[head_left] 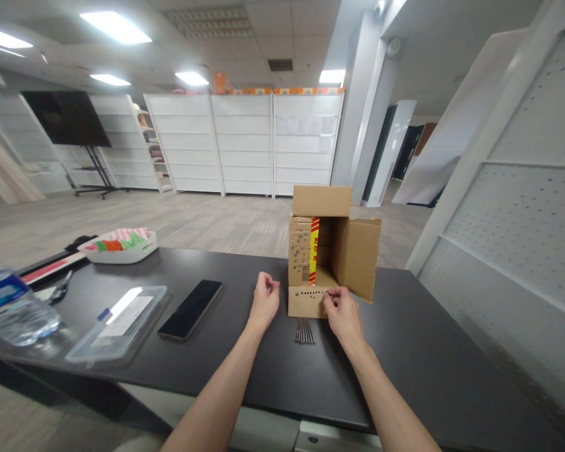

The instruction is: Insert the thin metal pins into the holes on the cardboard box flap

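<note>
An open cardboard box [299, 251] stands on its side on the dark desk, its opening towards me. Its lower front flap [306, 307] hangs down and carries a row of small dark holes or nail heads. At that flap's right end my right hand [344, 312] is closed in a pinch, with a thin dark bit, seemingly a nail, at its fingertips. Left of the box, apart from it, my left hand [265, 300] is curled closed; whatever it may hold is hidden. Several long metal nails [304, 331] lie side by side in front of the flap.
Left of my hands lie a black phone [191, 309] and a clear plastic case [122, 323]. A water bottle [14, 307] is at the left edge. Behind is a white basket [122, 253] with colourful contents. A perforated white panel [513, 251] rises on the right.
</note>
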`<state>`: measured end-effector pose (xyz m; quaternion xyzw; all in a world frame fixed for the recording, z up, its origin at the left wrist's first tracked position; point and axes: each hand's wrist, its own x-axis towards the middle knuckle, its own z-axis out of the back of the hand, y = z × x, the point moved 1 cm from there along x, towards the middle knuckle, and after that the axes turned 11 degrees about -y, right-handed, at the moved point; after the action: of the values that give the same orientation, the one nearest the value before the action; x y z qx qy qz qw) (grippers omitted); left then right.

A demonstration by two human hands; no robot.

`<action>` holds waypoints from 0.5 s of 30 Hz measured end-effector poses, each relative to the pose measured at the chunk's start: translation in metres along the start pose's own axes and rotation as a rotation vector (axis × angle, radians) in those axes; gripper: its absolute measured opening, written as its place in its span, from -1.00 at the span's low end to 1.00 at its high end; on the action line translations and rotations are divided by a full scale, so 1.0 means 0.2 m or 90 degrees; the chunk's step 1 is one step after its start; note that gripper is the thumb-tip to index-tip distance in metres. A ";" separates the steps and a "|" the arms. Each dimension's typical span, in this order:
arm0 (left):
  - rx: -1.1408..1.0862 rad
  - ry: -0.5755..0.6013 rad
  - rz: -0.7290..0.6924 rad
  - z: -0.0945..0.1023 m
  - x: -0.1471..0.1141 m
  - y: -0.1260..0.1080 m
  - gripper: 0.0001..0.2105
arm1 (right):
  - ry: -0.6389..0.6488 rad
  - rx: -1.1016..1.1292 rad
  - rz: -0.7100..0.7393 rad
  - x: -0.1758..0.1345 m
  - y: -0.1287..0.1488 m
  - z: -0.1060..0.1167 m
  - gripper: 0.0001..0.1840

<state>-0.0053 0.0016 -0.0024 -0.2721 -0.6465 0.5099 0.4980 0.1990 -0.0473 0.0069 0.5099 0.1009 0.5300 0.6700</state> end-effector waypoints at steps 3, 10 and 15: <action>-0.005 -0.001 -0.004 0.00 0.00 0.01 -0.83 | 0.003 0.005 -0.008 0.00 0.01 0.01 -0.75; -0.007 -0.007 -0.007 0.00 0.00 0.02 -0.84 | -0.004 0.014 0.004 0.00 0.01 0.01 -0.75; 0.005 -0.003 -0.012 0.00 0.00 0.01 -0.84 | -0.015 0.029 0.000 0.00 0.01 0.01 -0.72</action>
<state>-0.0057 0.0029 -0.0048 -0.2629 -0.6481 0.5085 0.5023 0.1987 -0.0499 0.0102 0.5314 0.1052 0.5213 0.6594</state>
